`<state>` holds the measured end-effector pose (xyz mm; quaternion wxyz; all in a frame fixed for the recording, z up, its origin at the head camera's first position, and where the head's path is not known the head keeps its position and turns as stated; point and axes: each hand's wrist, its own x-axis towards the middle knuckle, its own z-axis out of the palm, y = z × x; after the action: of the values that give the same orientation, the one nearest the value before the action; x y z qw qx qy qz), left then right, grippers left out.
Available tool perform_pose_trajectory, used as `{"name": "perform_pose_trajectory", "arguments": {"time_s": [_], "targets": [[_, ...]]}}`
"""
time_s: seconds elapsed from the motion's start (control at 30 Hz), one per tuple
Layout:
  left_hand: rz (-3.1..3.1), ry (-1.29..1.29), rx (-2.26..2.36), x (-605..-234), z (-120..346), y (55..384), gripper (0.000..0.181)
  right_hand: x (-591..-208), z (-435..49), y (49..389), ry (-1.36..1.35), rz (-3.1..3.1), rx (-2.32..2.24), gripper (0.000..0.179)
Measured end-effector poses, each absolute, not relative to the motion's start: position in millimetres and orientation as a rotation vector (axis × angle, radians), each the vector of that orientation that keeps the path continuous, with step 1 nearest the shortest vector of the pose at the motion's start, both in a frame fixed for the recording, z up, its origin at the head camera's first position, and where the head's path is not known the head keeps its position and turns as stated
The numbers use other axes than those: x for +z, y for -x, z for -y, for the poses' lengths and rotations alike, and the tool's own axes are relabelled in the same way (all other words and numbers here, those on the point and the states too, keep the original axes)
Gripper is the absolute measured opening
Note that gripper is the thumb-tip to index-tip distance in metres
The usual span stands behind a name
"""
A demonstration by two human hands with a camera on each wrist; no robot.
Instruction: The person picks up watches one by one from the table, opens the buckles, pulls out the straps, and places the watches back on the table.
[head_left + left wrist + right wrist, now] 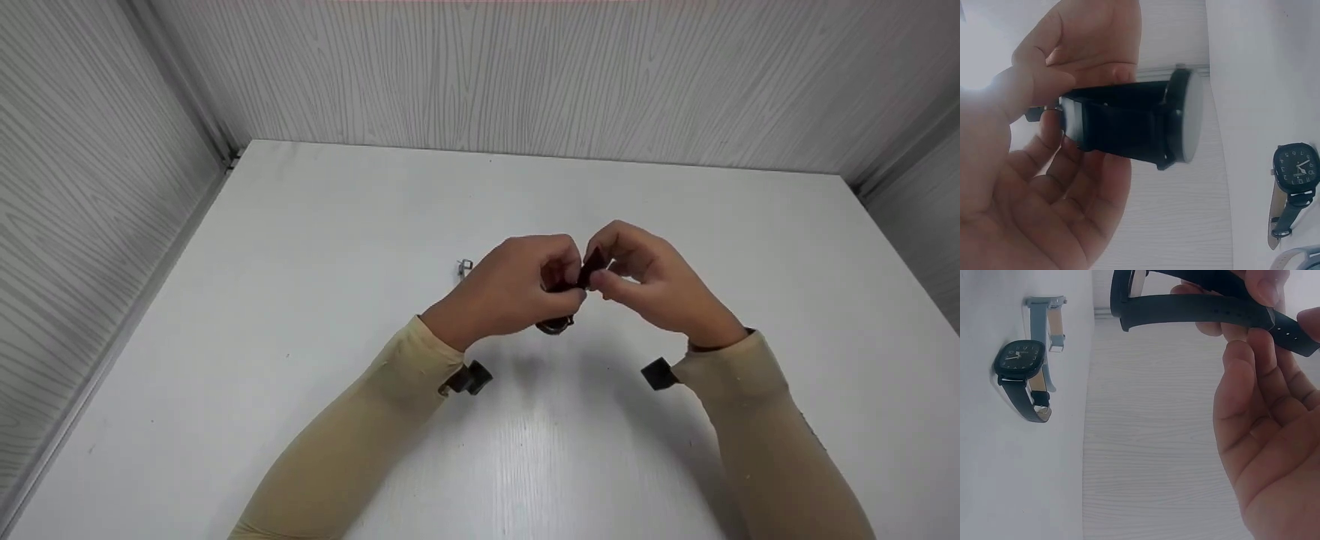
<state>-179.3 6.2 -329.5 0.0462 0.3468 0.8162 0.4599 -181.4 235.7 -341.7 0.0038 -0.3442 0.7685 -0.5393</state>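
Observation:
A dark-strapped wristwatch (1114, 121) hangs between the two hands, its strap bent into a loop and its round case (1190, 115) seen from the side. My left hand (517, 289) pinches the strap between thumb and curled fingers, with the case (555, 325) dangling below that hand. From the other side, my right hand (652, 289) grips the strap's tip (594, 266) between thumb and fingertips. Small holes show along the strap (1196, 312) in the right wrist view. Fingers cover part of the strap where the hands meet.
On the white table (337, 202) lies another watch (1019, 360) with a squarish black dial and dark strap. Beside it is a watch with a pale blue strap (1040, 320). A small metal buckle (465, 267) peeks out behind my left hand. Wood-grain panels (465, 75) enclose the table.

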Motion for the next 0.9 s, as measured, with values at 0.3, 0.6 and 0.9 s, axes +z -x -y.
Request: {"name": "perform_pose_trajectory", "arguments": {"time_s": [0.3, 0.6, 0.9], "targets": [[-2.683, -1.339, 1.358, -333.0, -8.1, 182.2, 0.01, -341.6, -238.1, 182.9, 1.071, -2.301, -1.829, 0.009], [-2.74, -1.477, 1.381, -332.8, -8.8, 181.4, 0.015, -341.6, -237.2, 183.4, 1.05, -2.333, -1.906, 0.012], [-2.497, -1.285, 1.723, -329.8, -7.4, 181.8, 0.021, -338.8, -235.7, 180.6, 1.116, -2.281, -1.888, 0.021]]}}
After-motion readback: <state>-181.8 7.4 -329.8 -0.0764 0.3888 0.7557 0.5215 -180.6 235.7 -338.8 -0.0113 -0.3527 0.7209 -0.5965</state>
